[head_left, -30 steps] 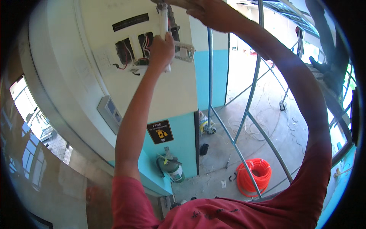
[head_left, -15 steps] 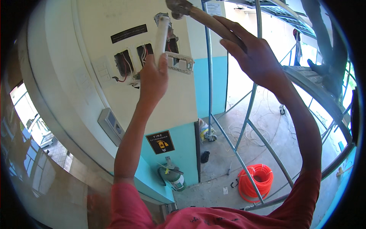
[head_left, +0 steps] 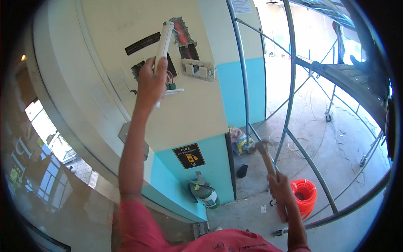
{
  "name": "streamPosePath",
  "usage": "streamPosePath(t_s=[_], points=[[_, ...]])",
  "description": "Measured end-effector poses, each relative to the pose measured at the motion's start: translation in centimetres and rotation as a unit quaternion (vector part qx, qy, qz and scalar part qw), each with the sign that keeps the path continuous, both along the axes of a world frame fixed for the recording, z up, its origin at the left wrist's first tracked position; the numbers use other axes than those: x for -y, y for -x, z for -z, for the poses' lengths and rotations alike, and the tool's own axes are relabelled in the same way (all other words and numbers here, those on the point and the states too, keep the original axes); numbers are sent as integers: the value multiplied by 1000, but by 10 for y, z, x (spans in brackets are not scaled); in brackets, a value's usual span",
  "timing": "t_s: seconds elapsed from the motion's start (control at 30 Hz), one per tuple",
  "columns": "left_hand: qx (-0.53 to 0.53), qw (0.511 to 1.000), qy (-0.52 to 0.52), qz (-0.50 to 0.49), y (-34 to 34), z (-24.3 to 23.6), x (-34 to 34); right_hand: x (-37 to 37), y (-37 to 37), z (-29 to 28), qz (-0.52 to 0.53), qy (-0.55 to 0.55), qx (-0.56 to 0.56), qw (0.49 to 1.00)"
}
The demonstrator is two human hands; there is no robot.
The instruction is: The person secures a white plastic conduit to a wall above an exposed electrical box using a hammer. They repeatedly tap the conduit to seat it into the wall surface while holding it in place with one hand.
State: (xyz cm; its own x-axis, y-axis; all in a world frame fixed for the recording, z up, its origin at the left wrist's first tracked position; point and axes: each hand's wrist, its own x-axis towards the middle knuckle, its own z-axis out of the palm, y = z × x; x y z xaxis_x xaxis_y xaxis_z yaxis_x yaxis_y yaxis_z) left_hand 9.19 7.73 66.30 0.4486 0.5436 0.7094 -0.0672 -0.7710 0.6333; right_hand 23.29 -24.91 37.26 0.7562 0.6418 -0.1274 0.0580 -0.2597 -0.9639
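Note:
My left hand (head_left: pixel 152 80) is raised to the cream wall and closed around a long white bar (head_left: pixel 164 40). The bar's upper end leans by a rough chipped slot (head_left: pixel 181 35) with orange piping in it; whether they touch I cannot tell. A short white end shows below my fist. Lower right, my right hand (head_left: pixel 280 189) grips a hammer (head_left: pixel 268 160) by its wooden handle, head upward, away from the wall. A switch plate (head_left: pixel 198 69) hangs tilted below the slot. Near my left hand, wires (head_left: pixel 169 77) show in an open wall box, partly hidden.
Scaffold tubes (head_left: pixel 290 84) rise on the right, close to my right arm. A coil of orange hose (head_left: pixel 304 195) lies on the floor. A green fire extinguisher (head_left: pixel 205 195) hangs below a black sign (head_left: pixel 189 156). A glass pane (head_left: pixel 46 176) stands at left.
My right hand has swung the hammer from up beside the slot down to the lower right. My left hand, still holding the white bar, has shifted slightly left and the bar tilts more.

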Motion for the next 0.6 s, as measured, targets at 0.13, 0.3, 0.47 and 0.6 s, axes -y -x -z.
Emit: streamPosePath(t_s=[0.13, 0.3, 0.47, 0.6], points=[[-69, 969, -186, -148, -15, -33, -29, 20, 23, 39, -26, 19, -90, 995], [-108, 958, -204, -171, -22, -38, -22, 13, 20, 31, -41, 31, -76, 996], [-86, 973, -109, -182, -40, -16, -5, -21, 1, -35, -75, -66, 118, 988], [-54, 969, -110, -215, -55, -6, -19, -45, 3, -146, -94, -206, 324, 919]])
